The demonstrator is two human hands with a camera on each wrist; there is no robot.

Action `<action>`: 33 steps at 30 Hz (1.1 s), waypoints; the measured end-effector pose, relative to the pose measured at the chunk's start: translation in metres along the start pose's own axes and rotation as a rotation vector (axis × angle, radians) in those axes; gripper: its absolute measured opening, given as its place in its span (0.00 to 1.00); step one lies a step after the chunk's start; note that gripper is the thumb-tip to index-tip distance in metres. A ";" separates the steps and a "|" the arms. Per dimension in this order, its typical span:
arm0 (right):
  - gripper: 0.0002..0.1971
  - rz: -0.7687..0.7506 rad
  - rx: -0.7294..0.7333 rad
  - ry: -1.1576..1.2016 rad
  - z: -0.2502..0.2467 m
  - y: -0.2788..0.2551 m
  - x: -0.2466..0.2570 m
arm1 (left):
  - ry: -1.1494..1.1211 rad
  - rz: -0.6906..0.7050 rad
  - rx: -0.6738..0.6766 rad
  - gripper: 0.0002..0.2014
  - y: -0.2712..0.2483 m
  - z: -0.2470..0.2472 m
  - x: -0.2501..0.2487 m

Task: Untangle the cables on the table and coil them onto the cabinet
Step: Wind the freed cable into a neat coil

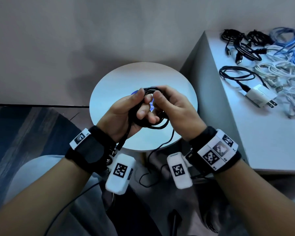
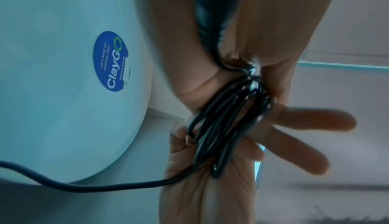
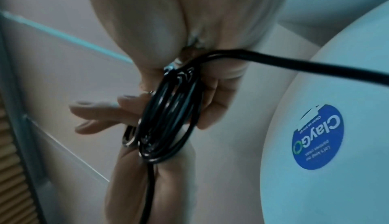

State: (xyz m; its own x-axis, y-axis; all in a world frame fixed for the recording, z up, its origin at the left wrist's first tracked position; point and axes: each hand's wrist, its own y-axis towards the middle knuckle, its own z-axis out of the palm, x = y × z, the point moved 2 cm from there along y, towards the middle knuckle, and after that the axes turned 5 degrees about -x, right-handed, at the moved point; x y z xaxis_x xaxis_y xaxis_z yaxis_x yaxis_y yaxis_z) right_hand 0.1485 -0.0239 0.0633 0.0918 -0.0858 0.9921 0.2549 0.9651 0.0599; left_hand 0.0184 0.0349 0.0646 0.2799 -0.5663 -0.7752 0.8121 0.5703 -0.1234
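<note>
Black cable (image 1: pixel 149 108) coiled in air above round table (image 1: pixel 109 92). Left hand (image 1: pixel 124 116) grips loops, thumb pinching top; right hand (image 1: pixel 174 108) pinches same bundle. Tail hangs toward floor. You: keep loops equal, feed tail in gradually, then carry coil to cabinet (image 1: pixel 262 133).

Round white tabletop (image 1: pixel 109 92) sits centre, the tall white cabinet (image 1: pixel 262 142) just beside it on the right. Coiled black cable (image 1: pixel 148 108) is above the tabletop, between left hand (image 1: pixel 124 114) and right hand (image 1: pixel 175 109). Loose cable pile (image 1: pixel 271 53) and white plug adapter (image 1: pixel 260 96) lie on the cabinet top.
</note>
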 end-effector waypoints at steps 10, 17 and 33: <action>0.08 0.016 0.070 0.025 -0.003 -0.006 0.020 | 0.157 -0.106 0.128 0.18 -0.008 -0.003 -0.012; 0.10 -0.003 0.129 -0.118 -0.006 -0.010 0.032 | 0.132 -0.139 0.056 0.28 -0.004 0.007 -0.003; 0.07 0.187 0.050 0.440 0.009 -0.005 0.017 | -0.213 -0.164 0.263 0.26 0.004 -0.005 -0.009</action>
State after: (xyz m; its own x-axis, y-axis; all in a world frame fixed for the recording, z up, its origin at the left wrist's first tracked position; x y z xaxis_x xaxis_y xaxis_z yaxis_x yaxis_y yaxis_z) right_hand 0.1397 -0.0283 0.0806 0.5332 0.0038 0.8460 0.1499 0.9838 -0.0989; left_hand 0.0168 0.0450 0.0678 0.2126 -0.7646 -0.6085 0.9511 0.3048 -0.0506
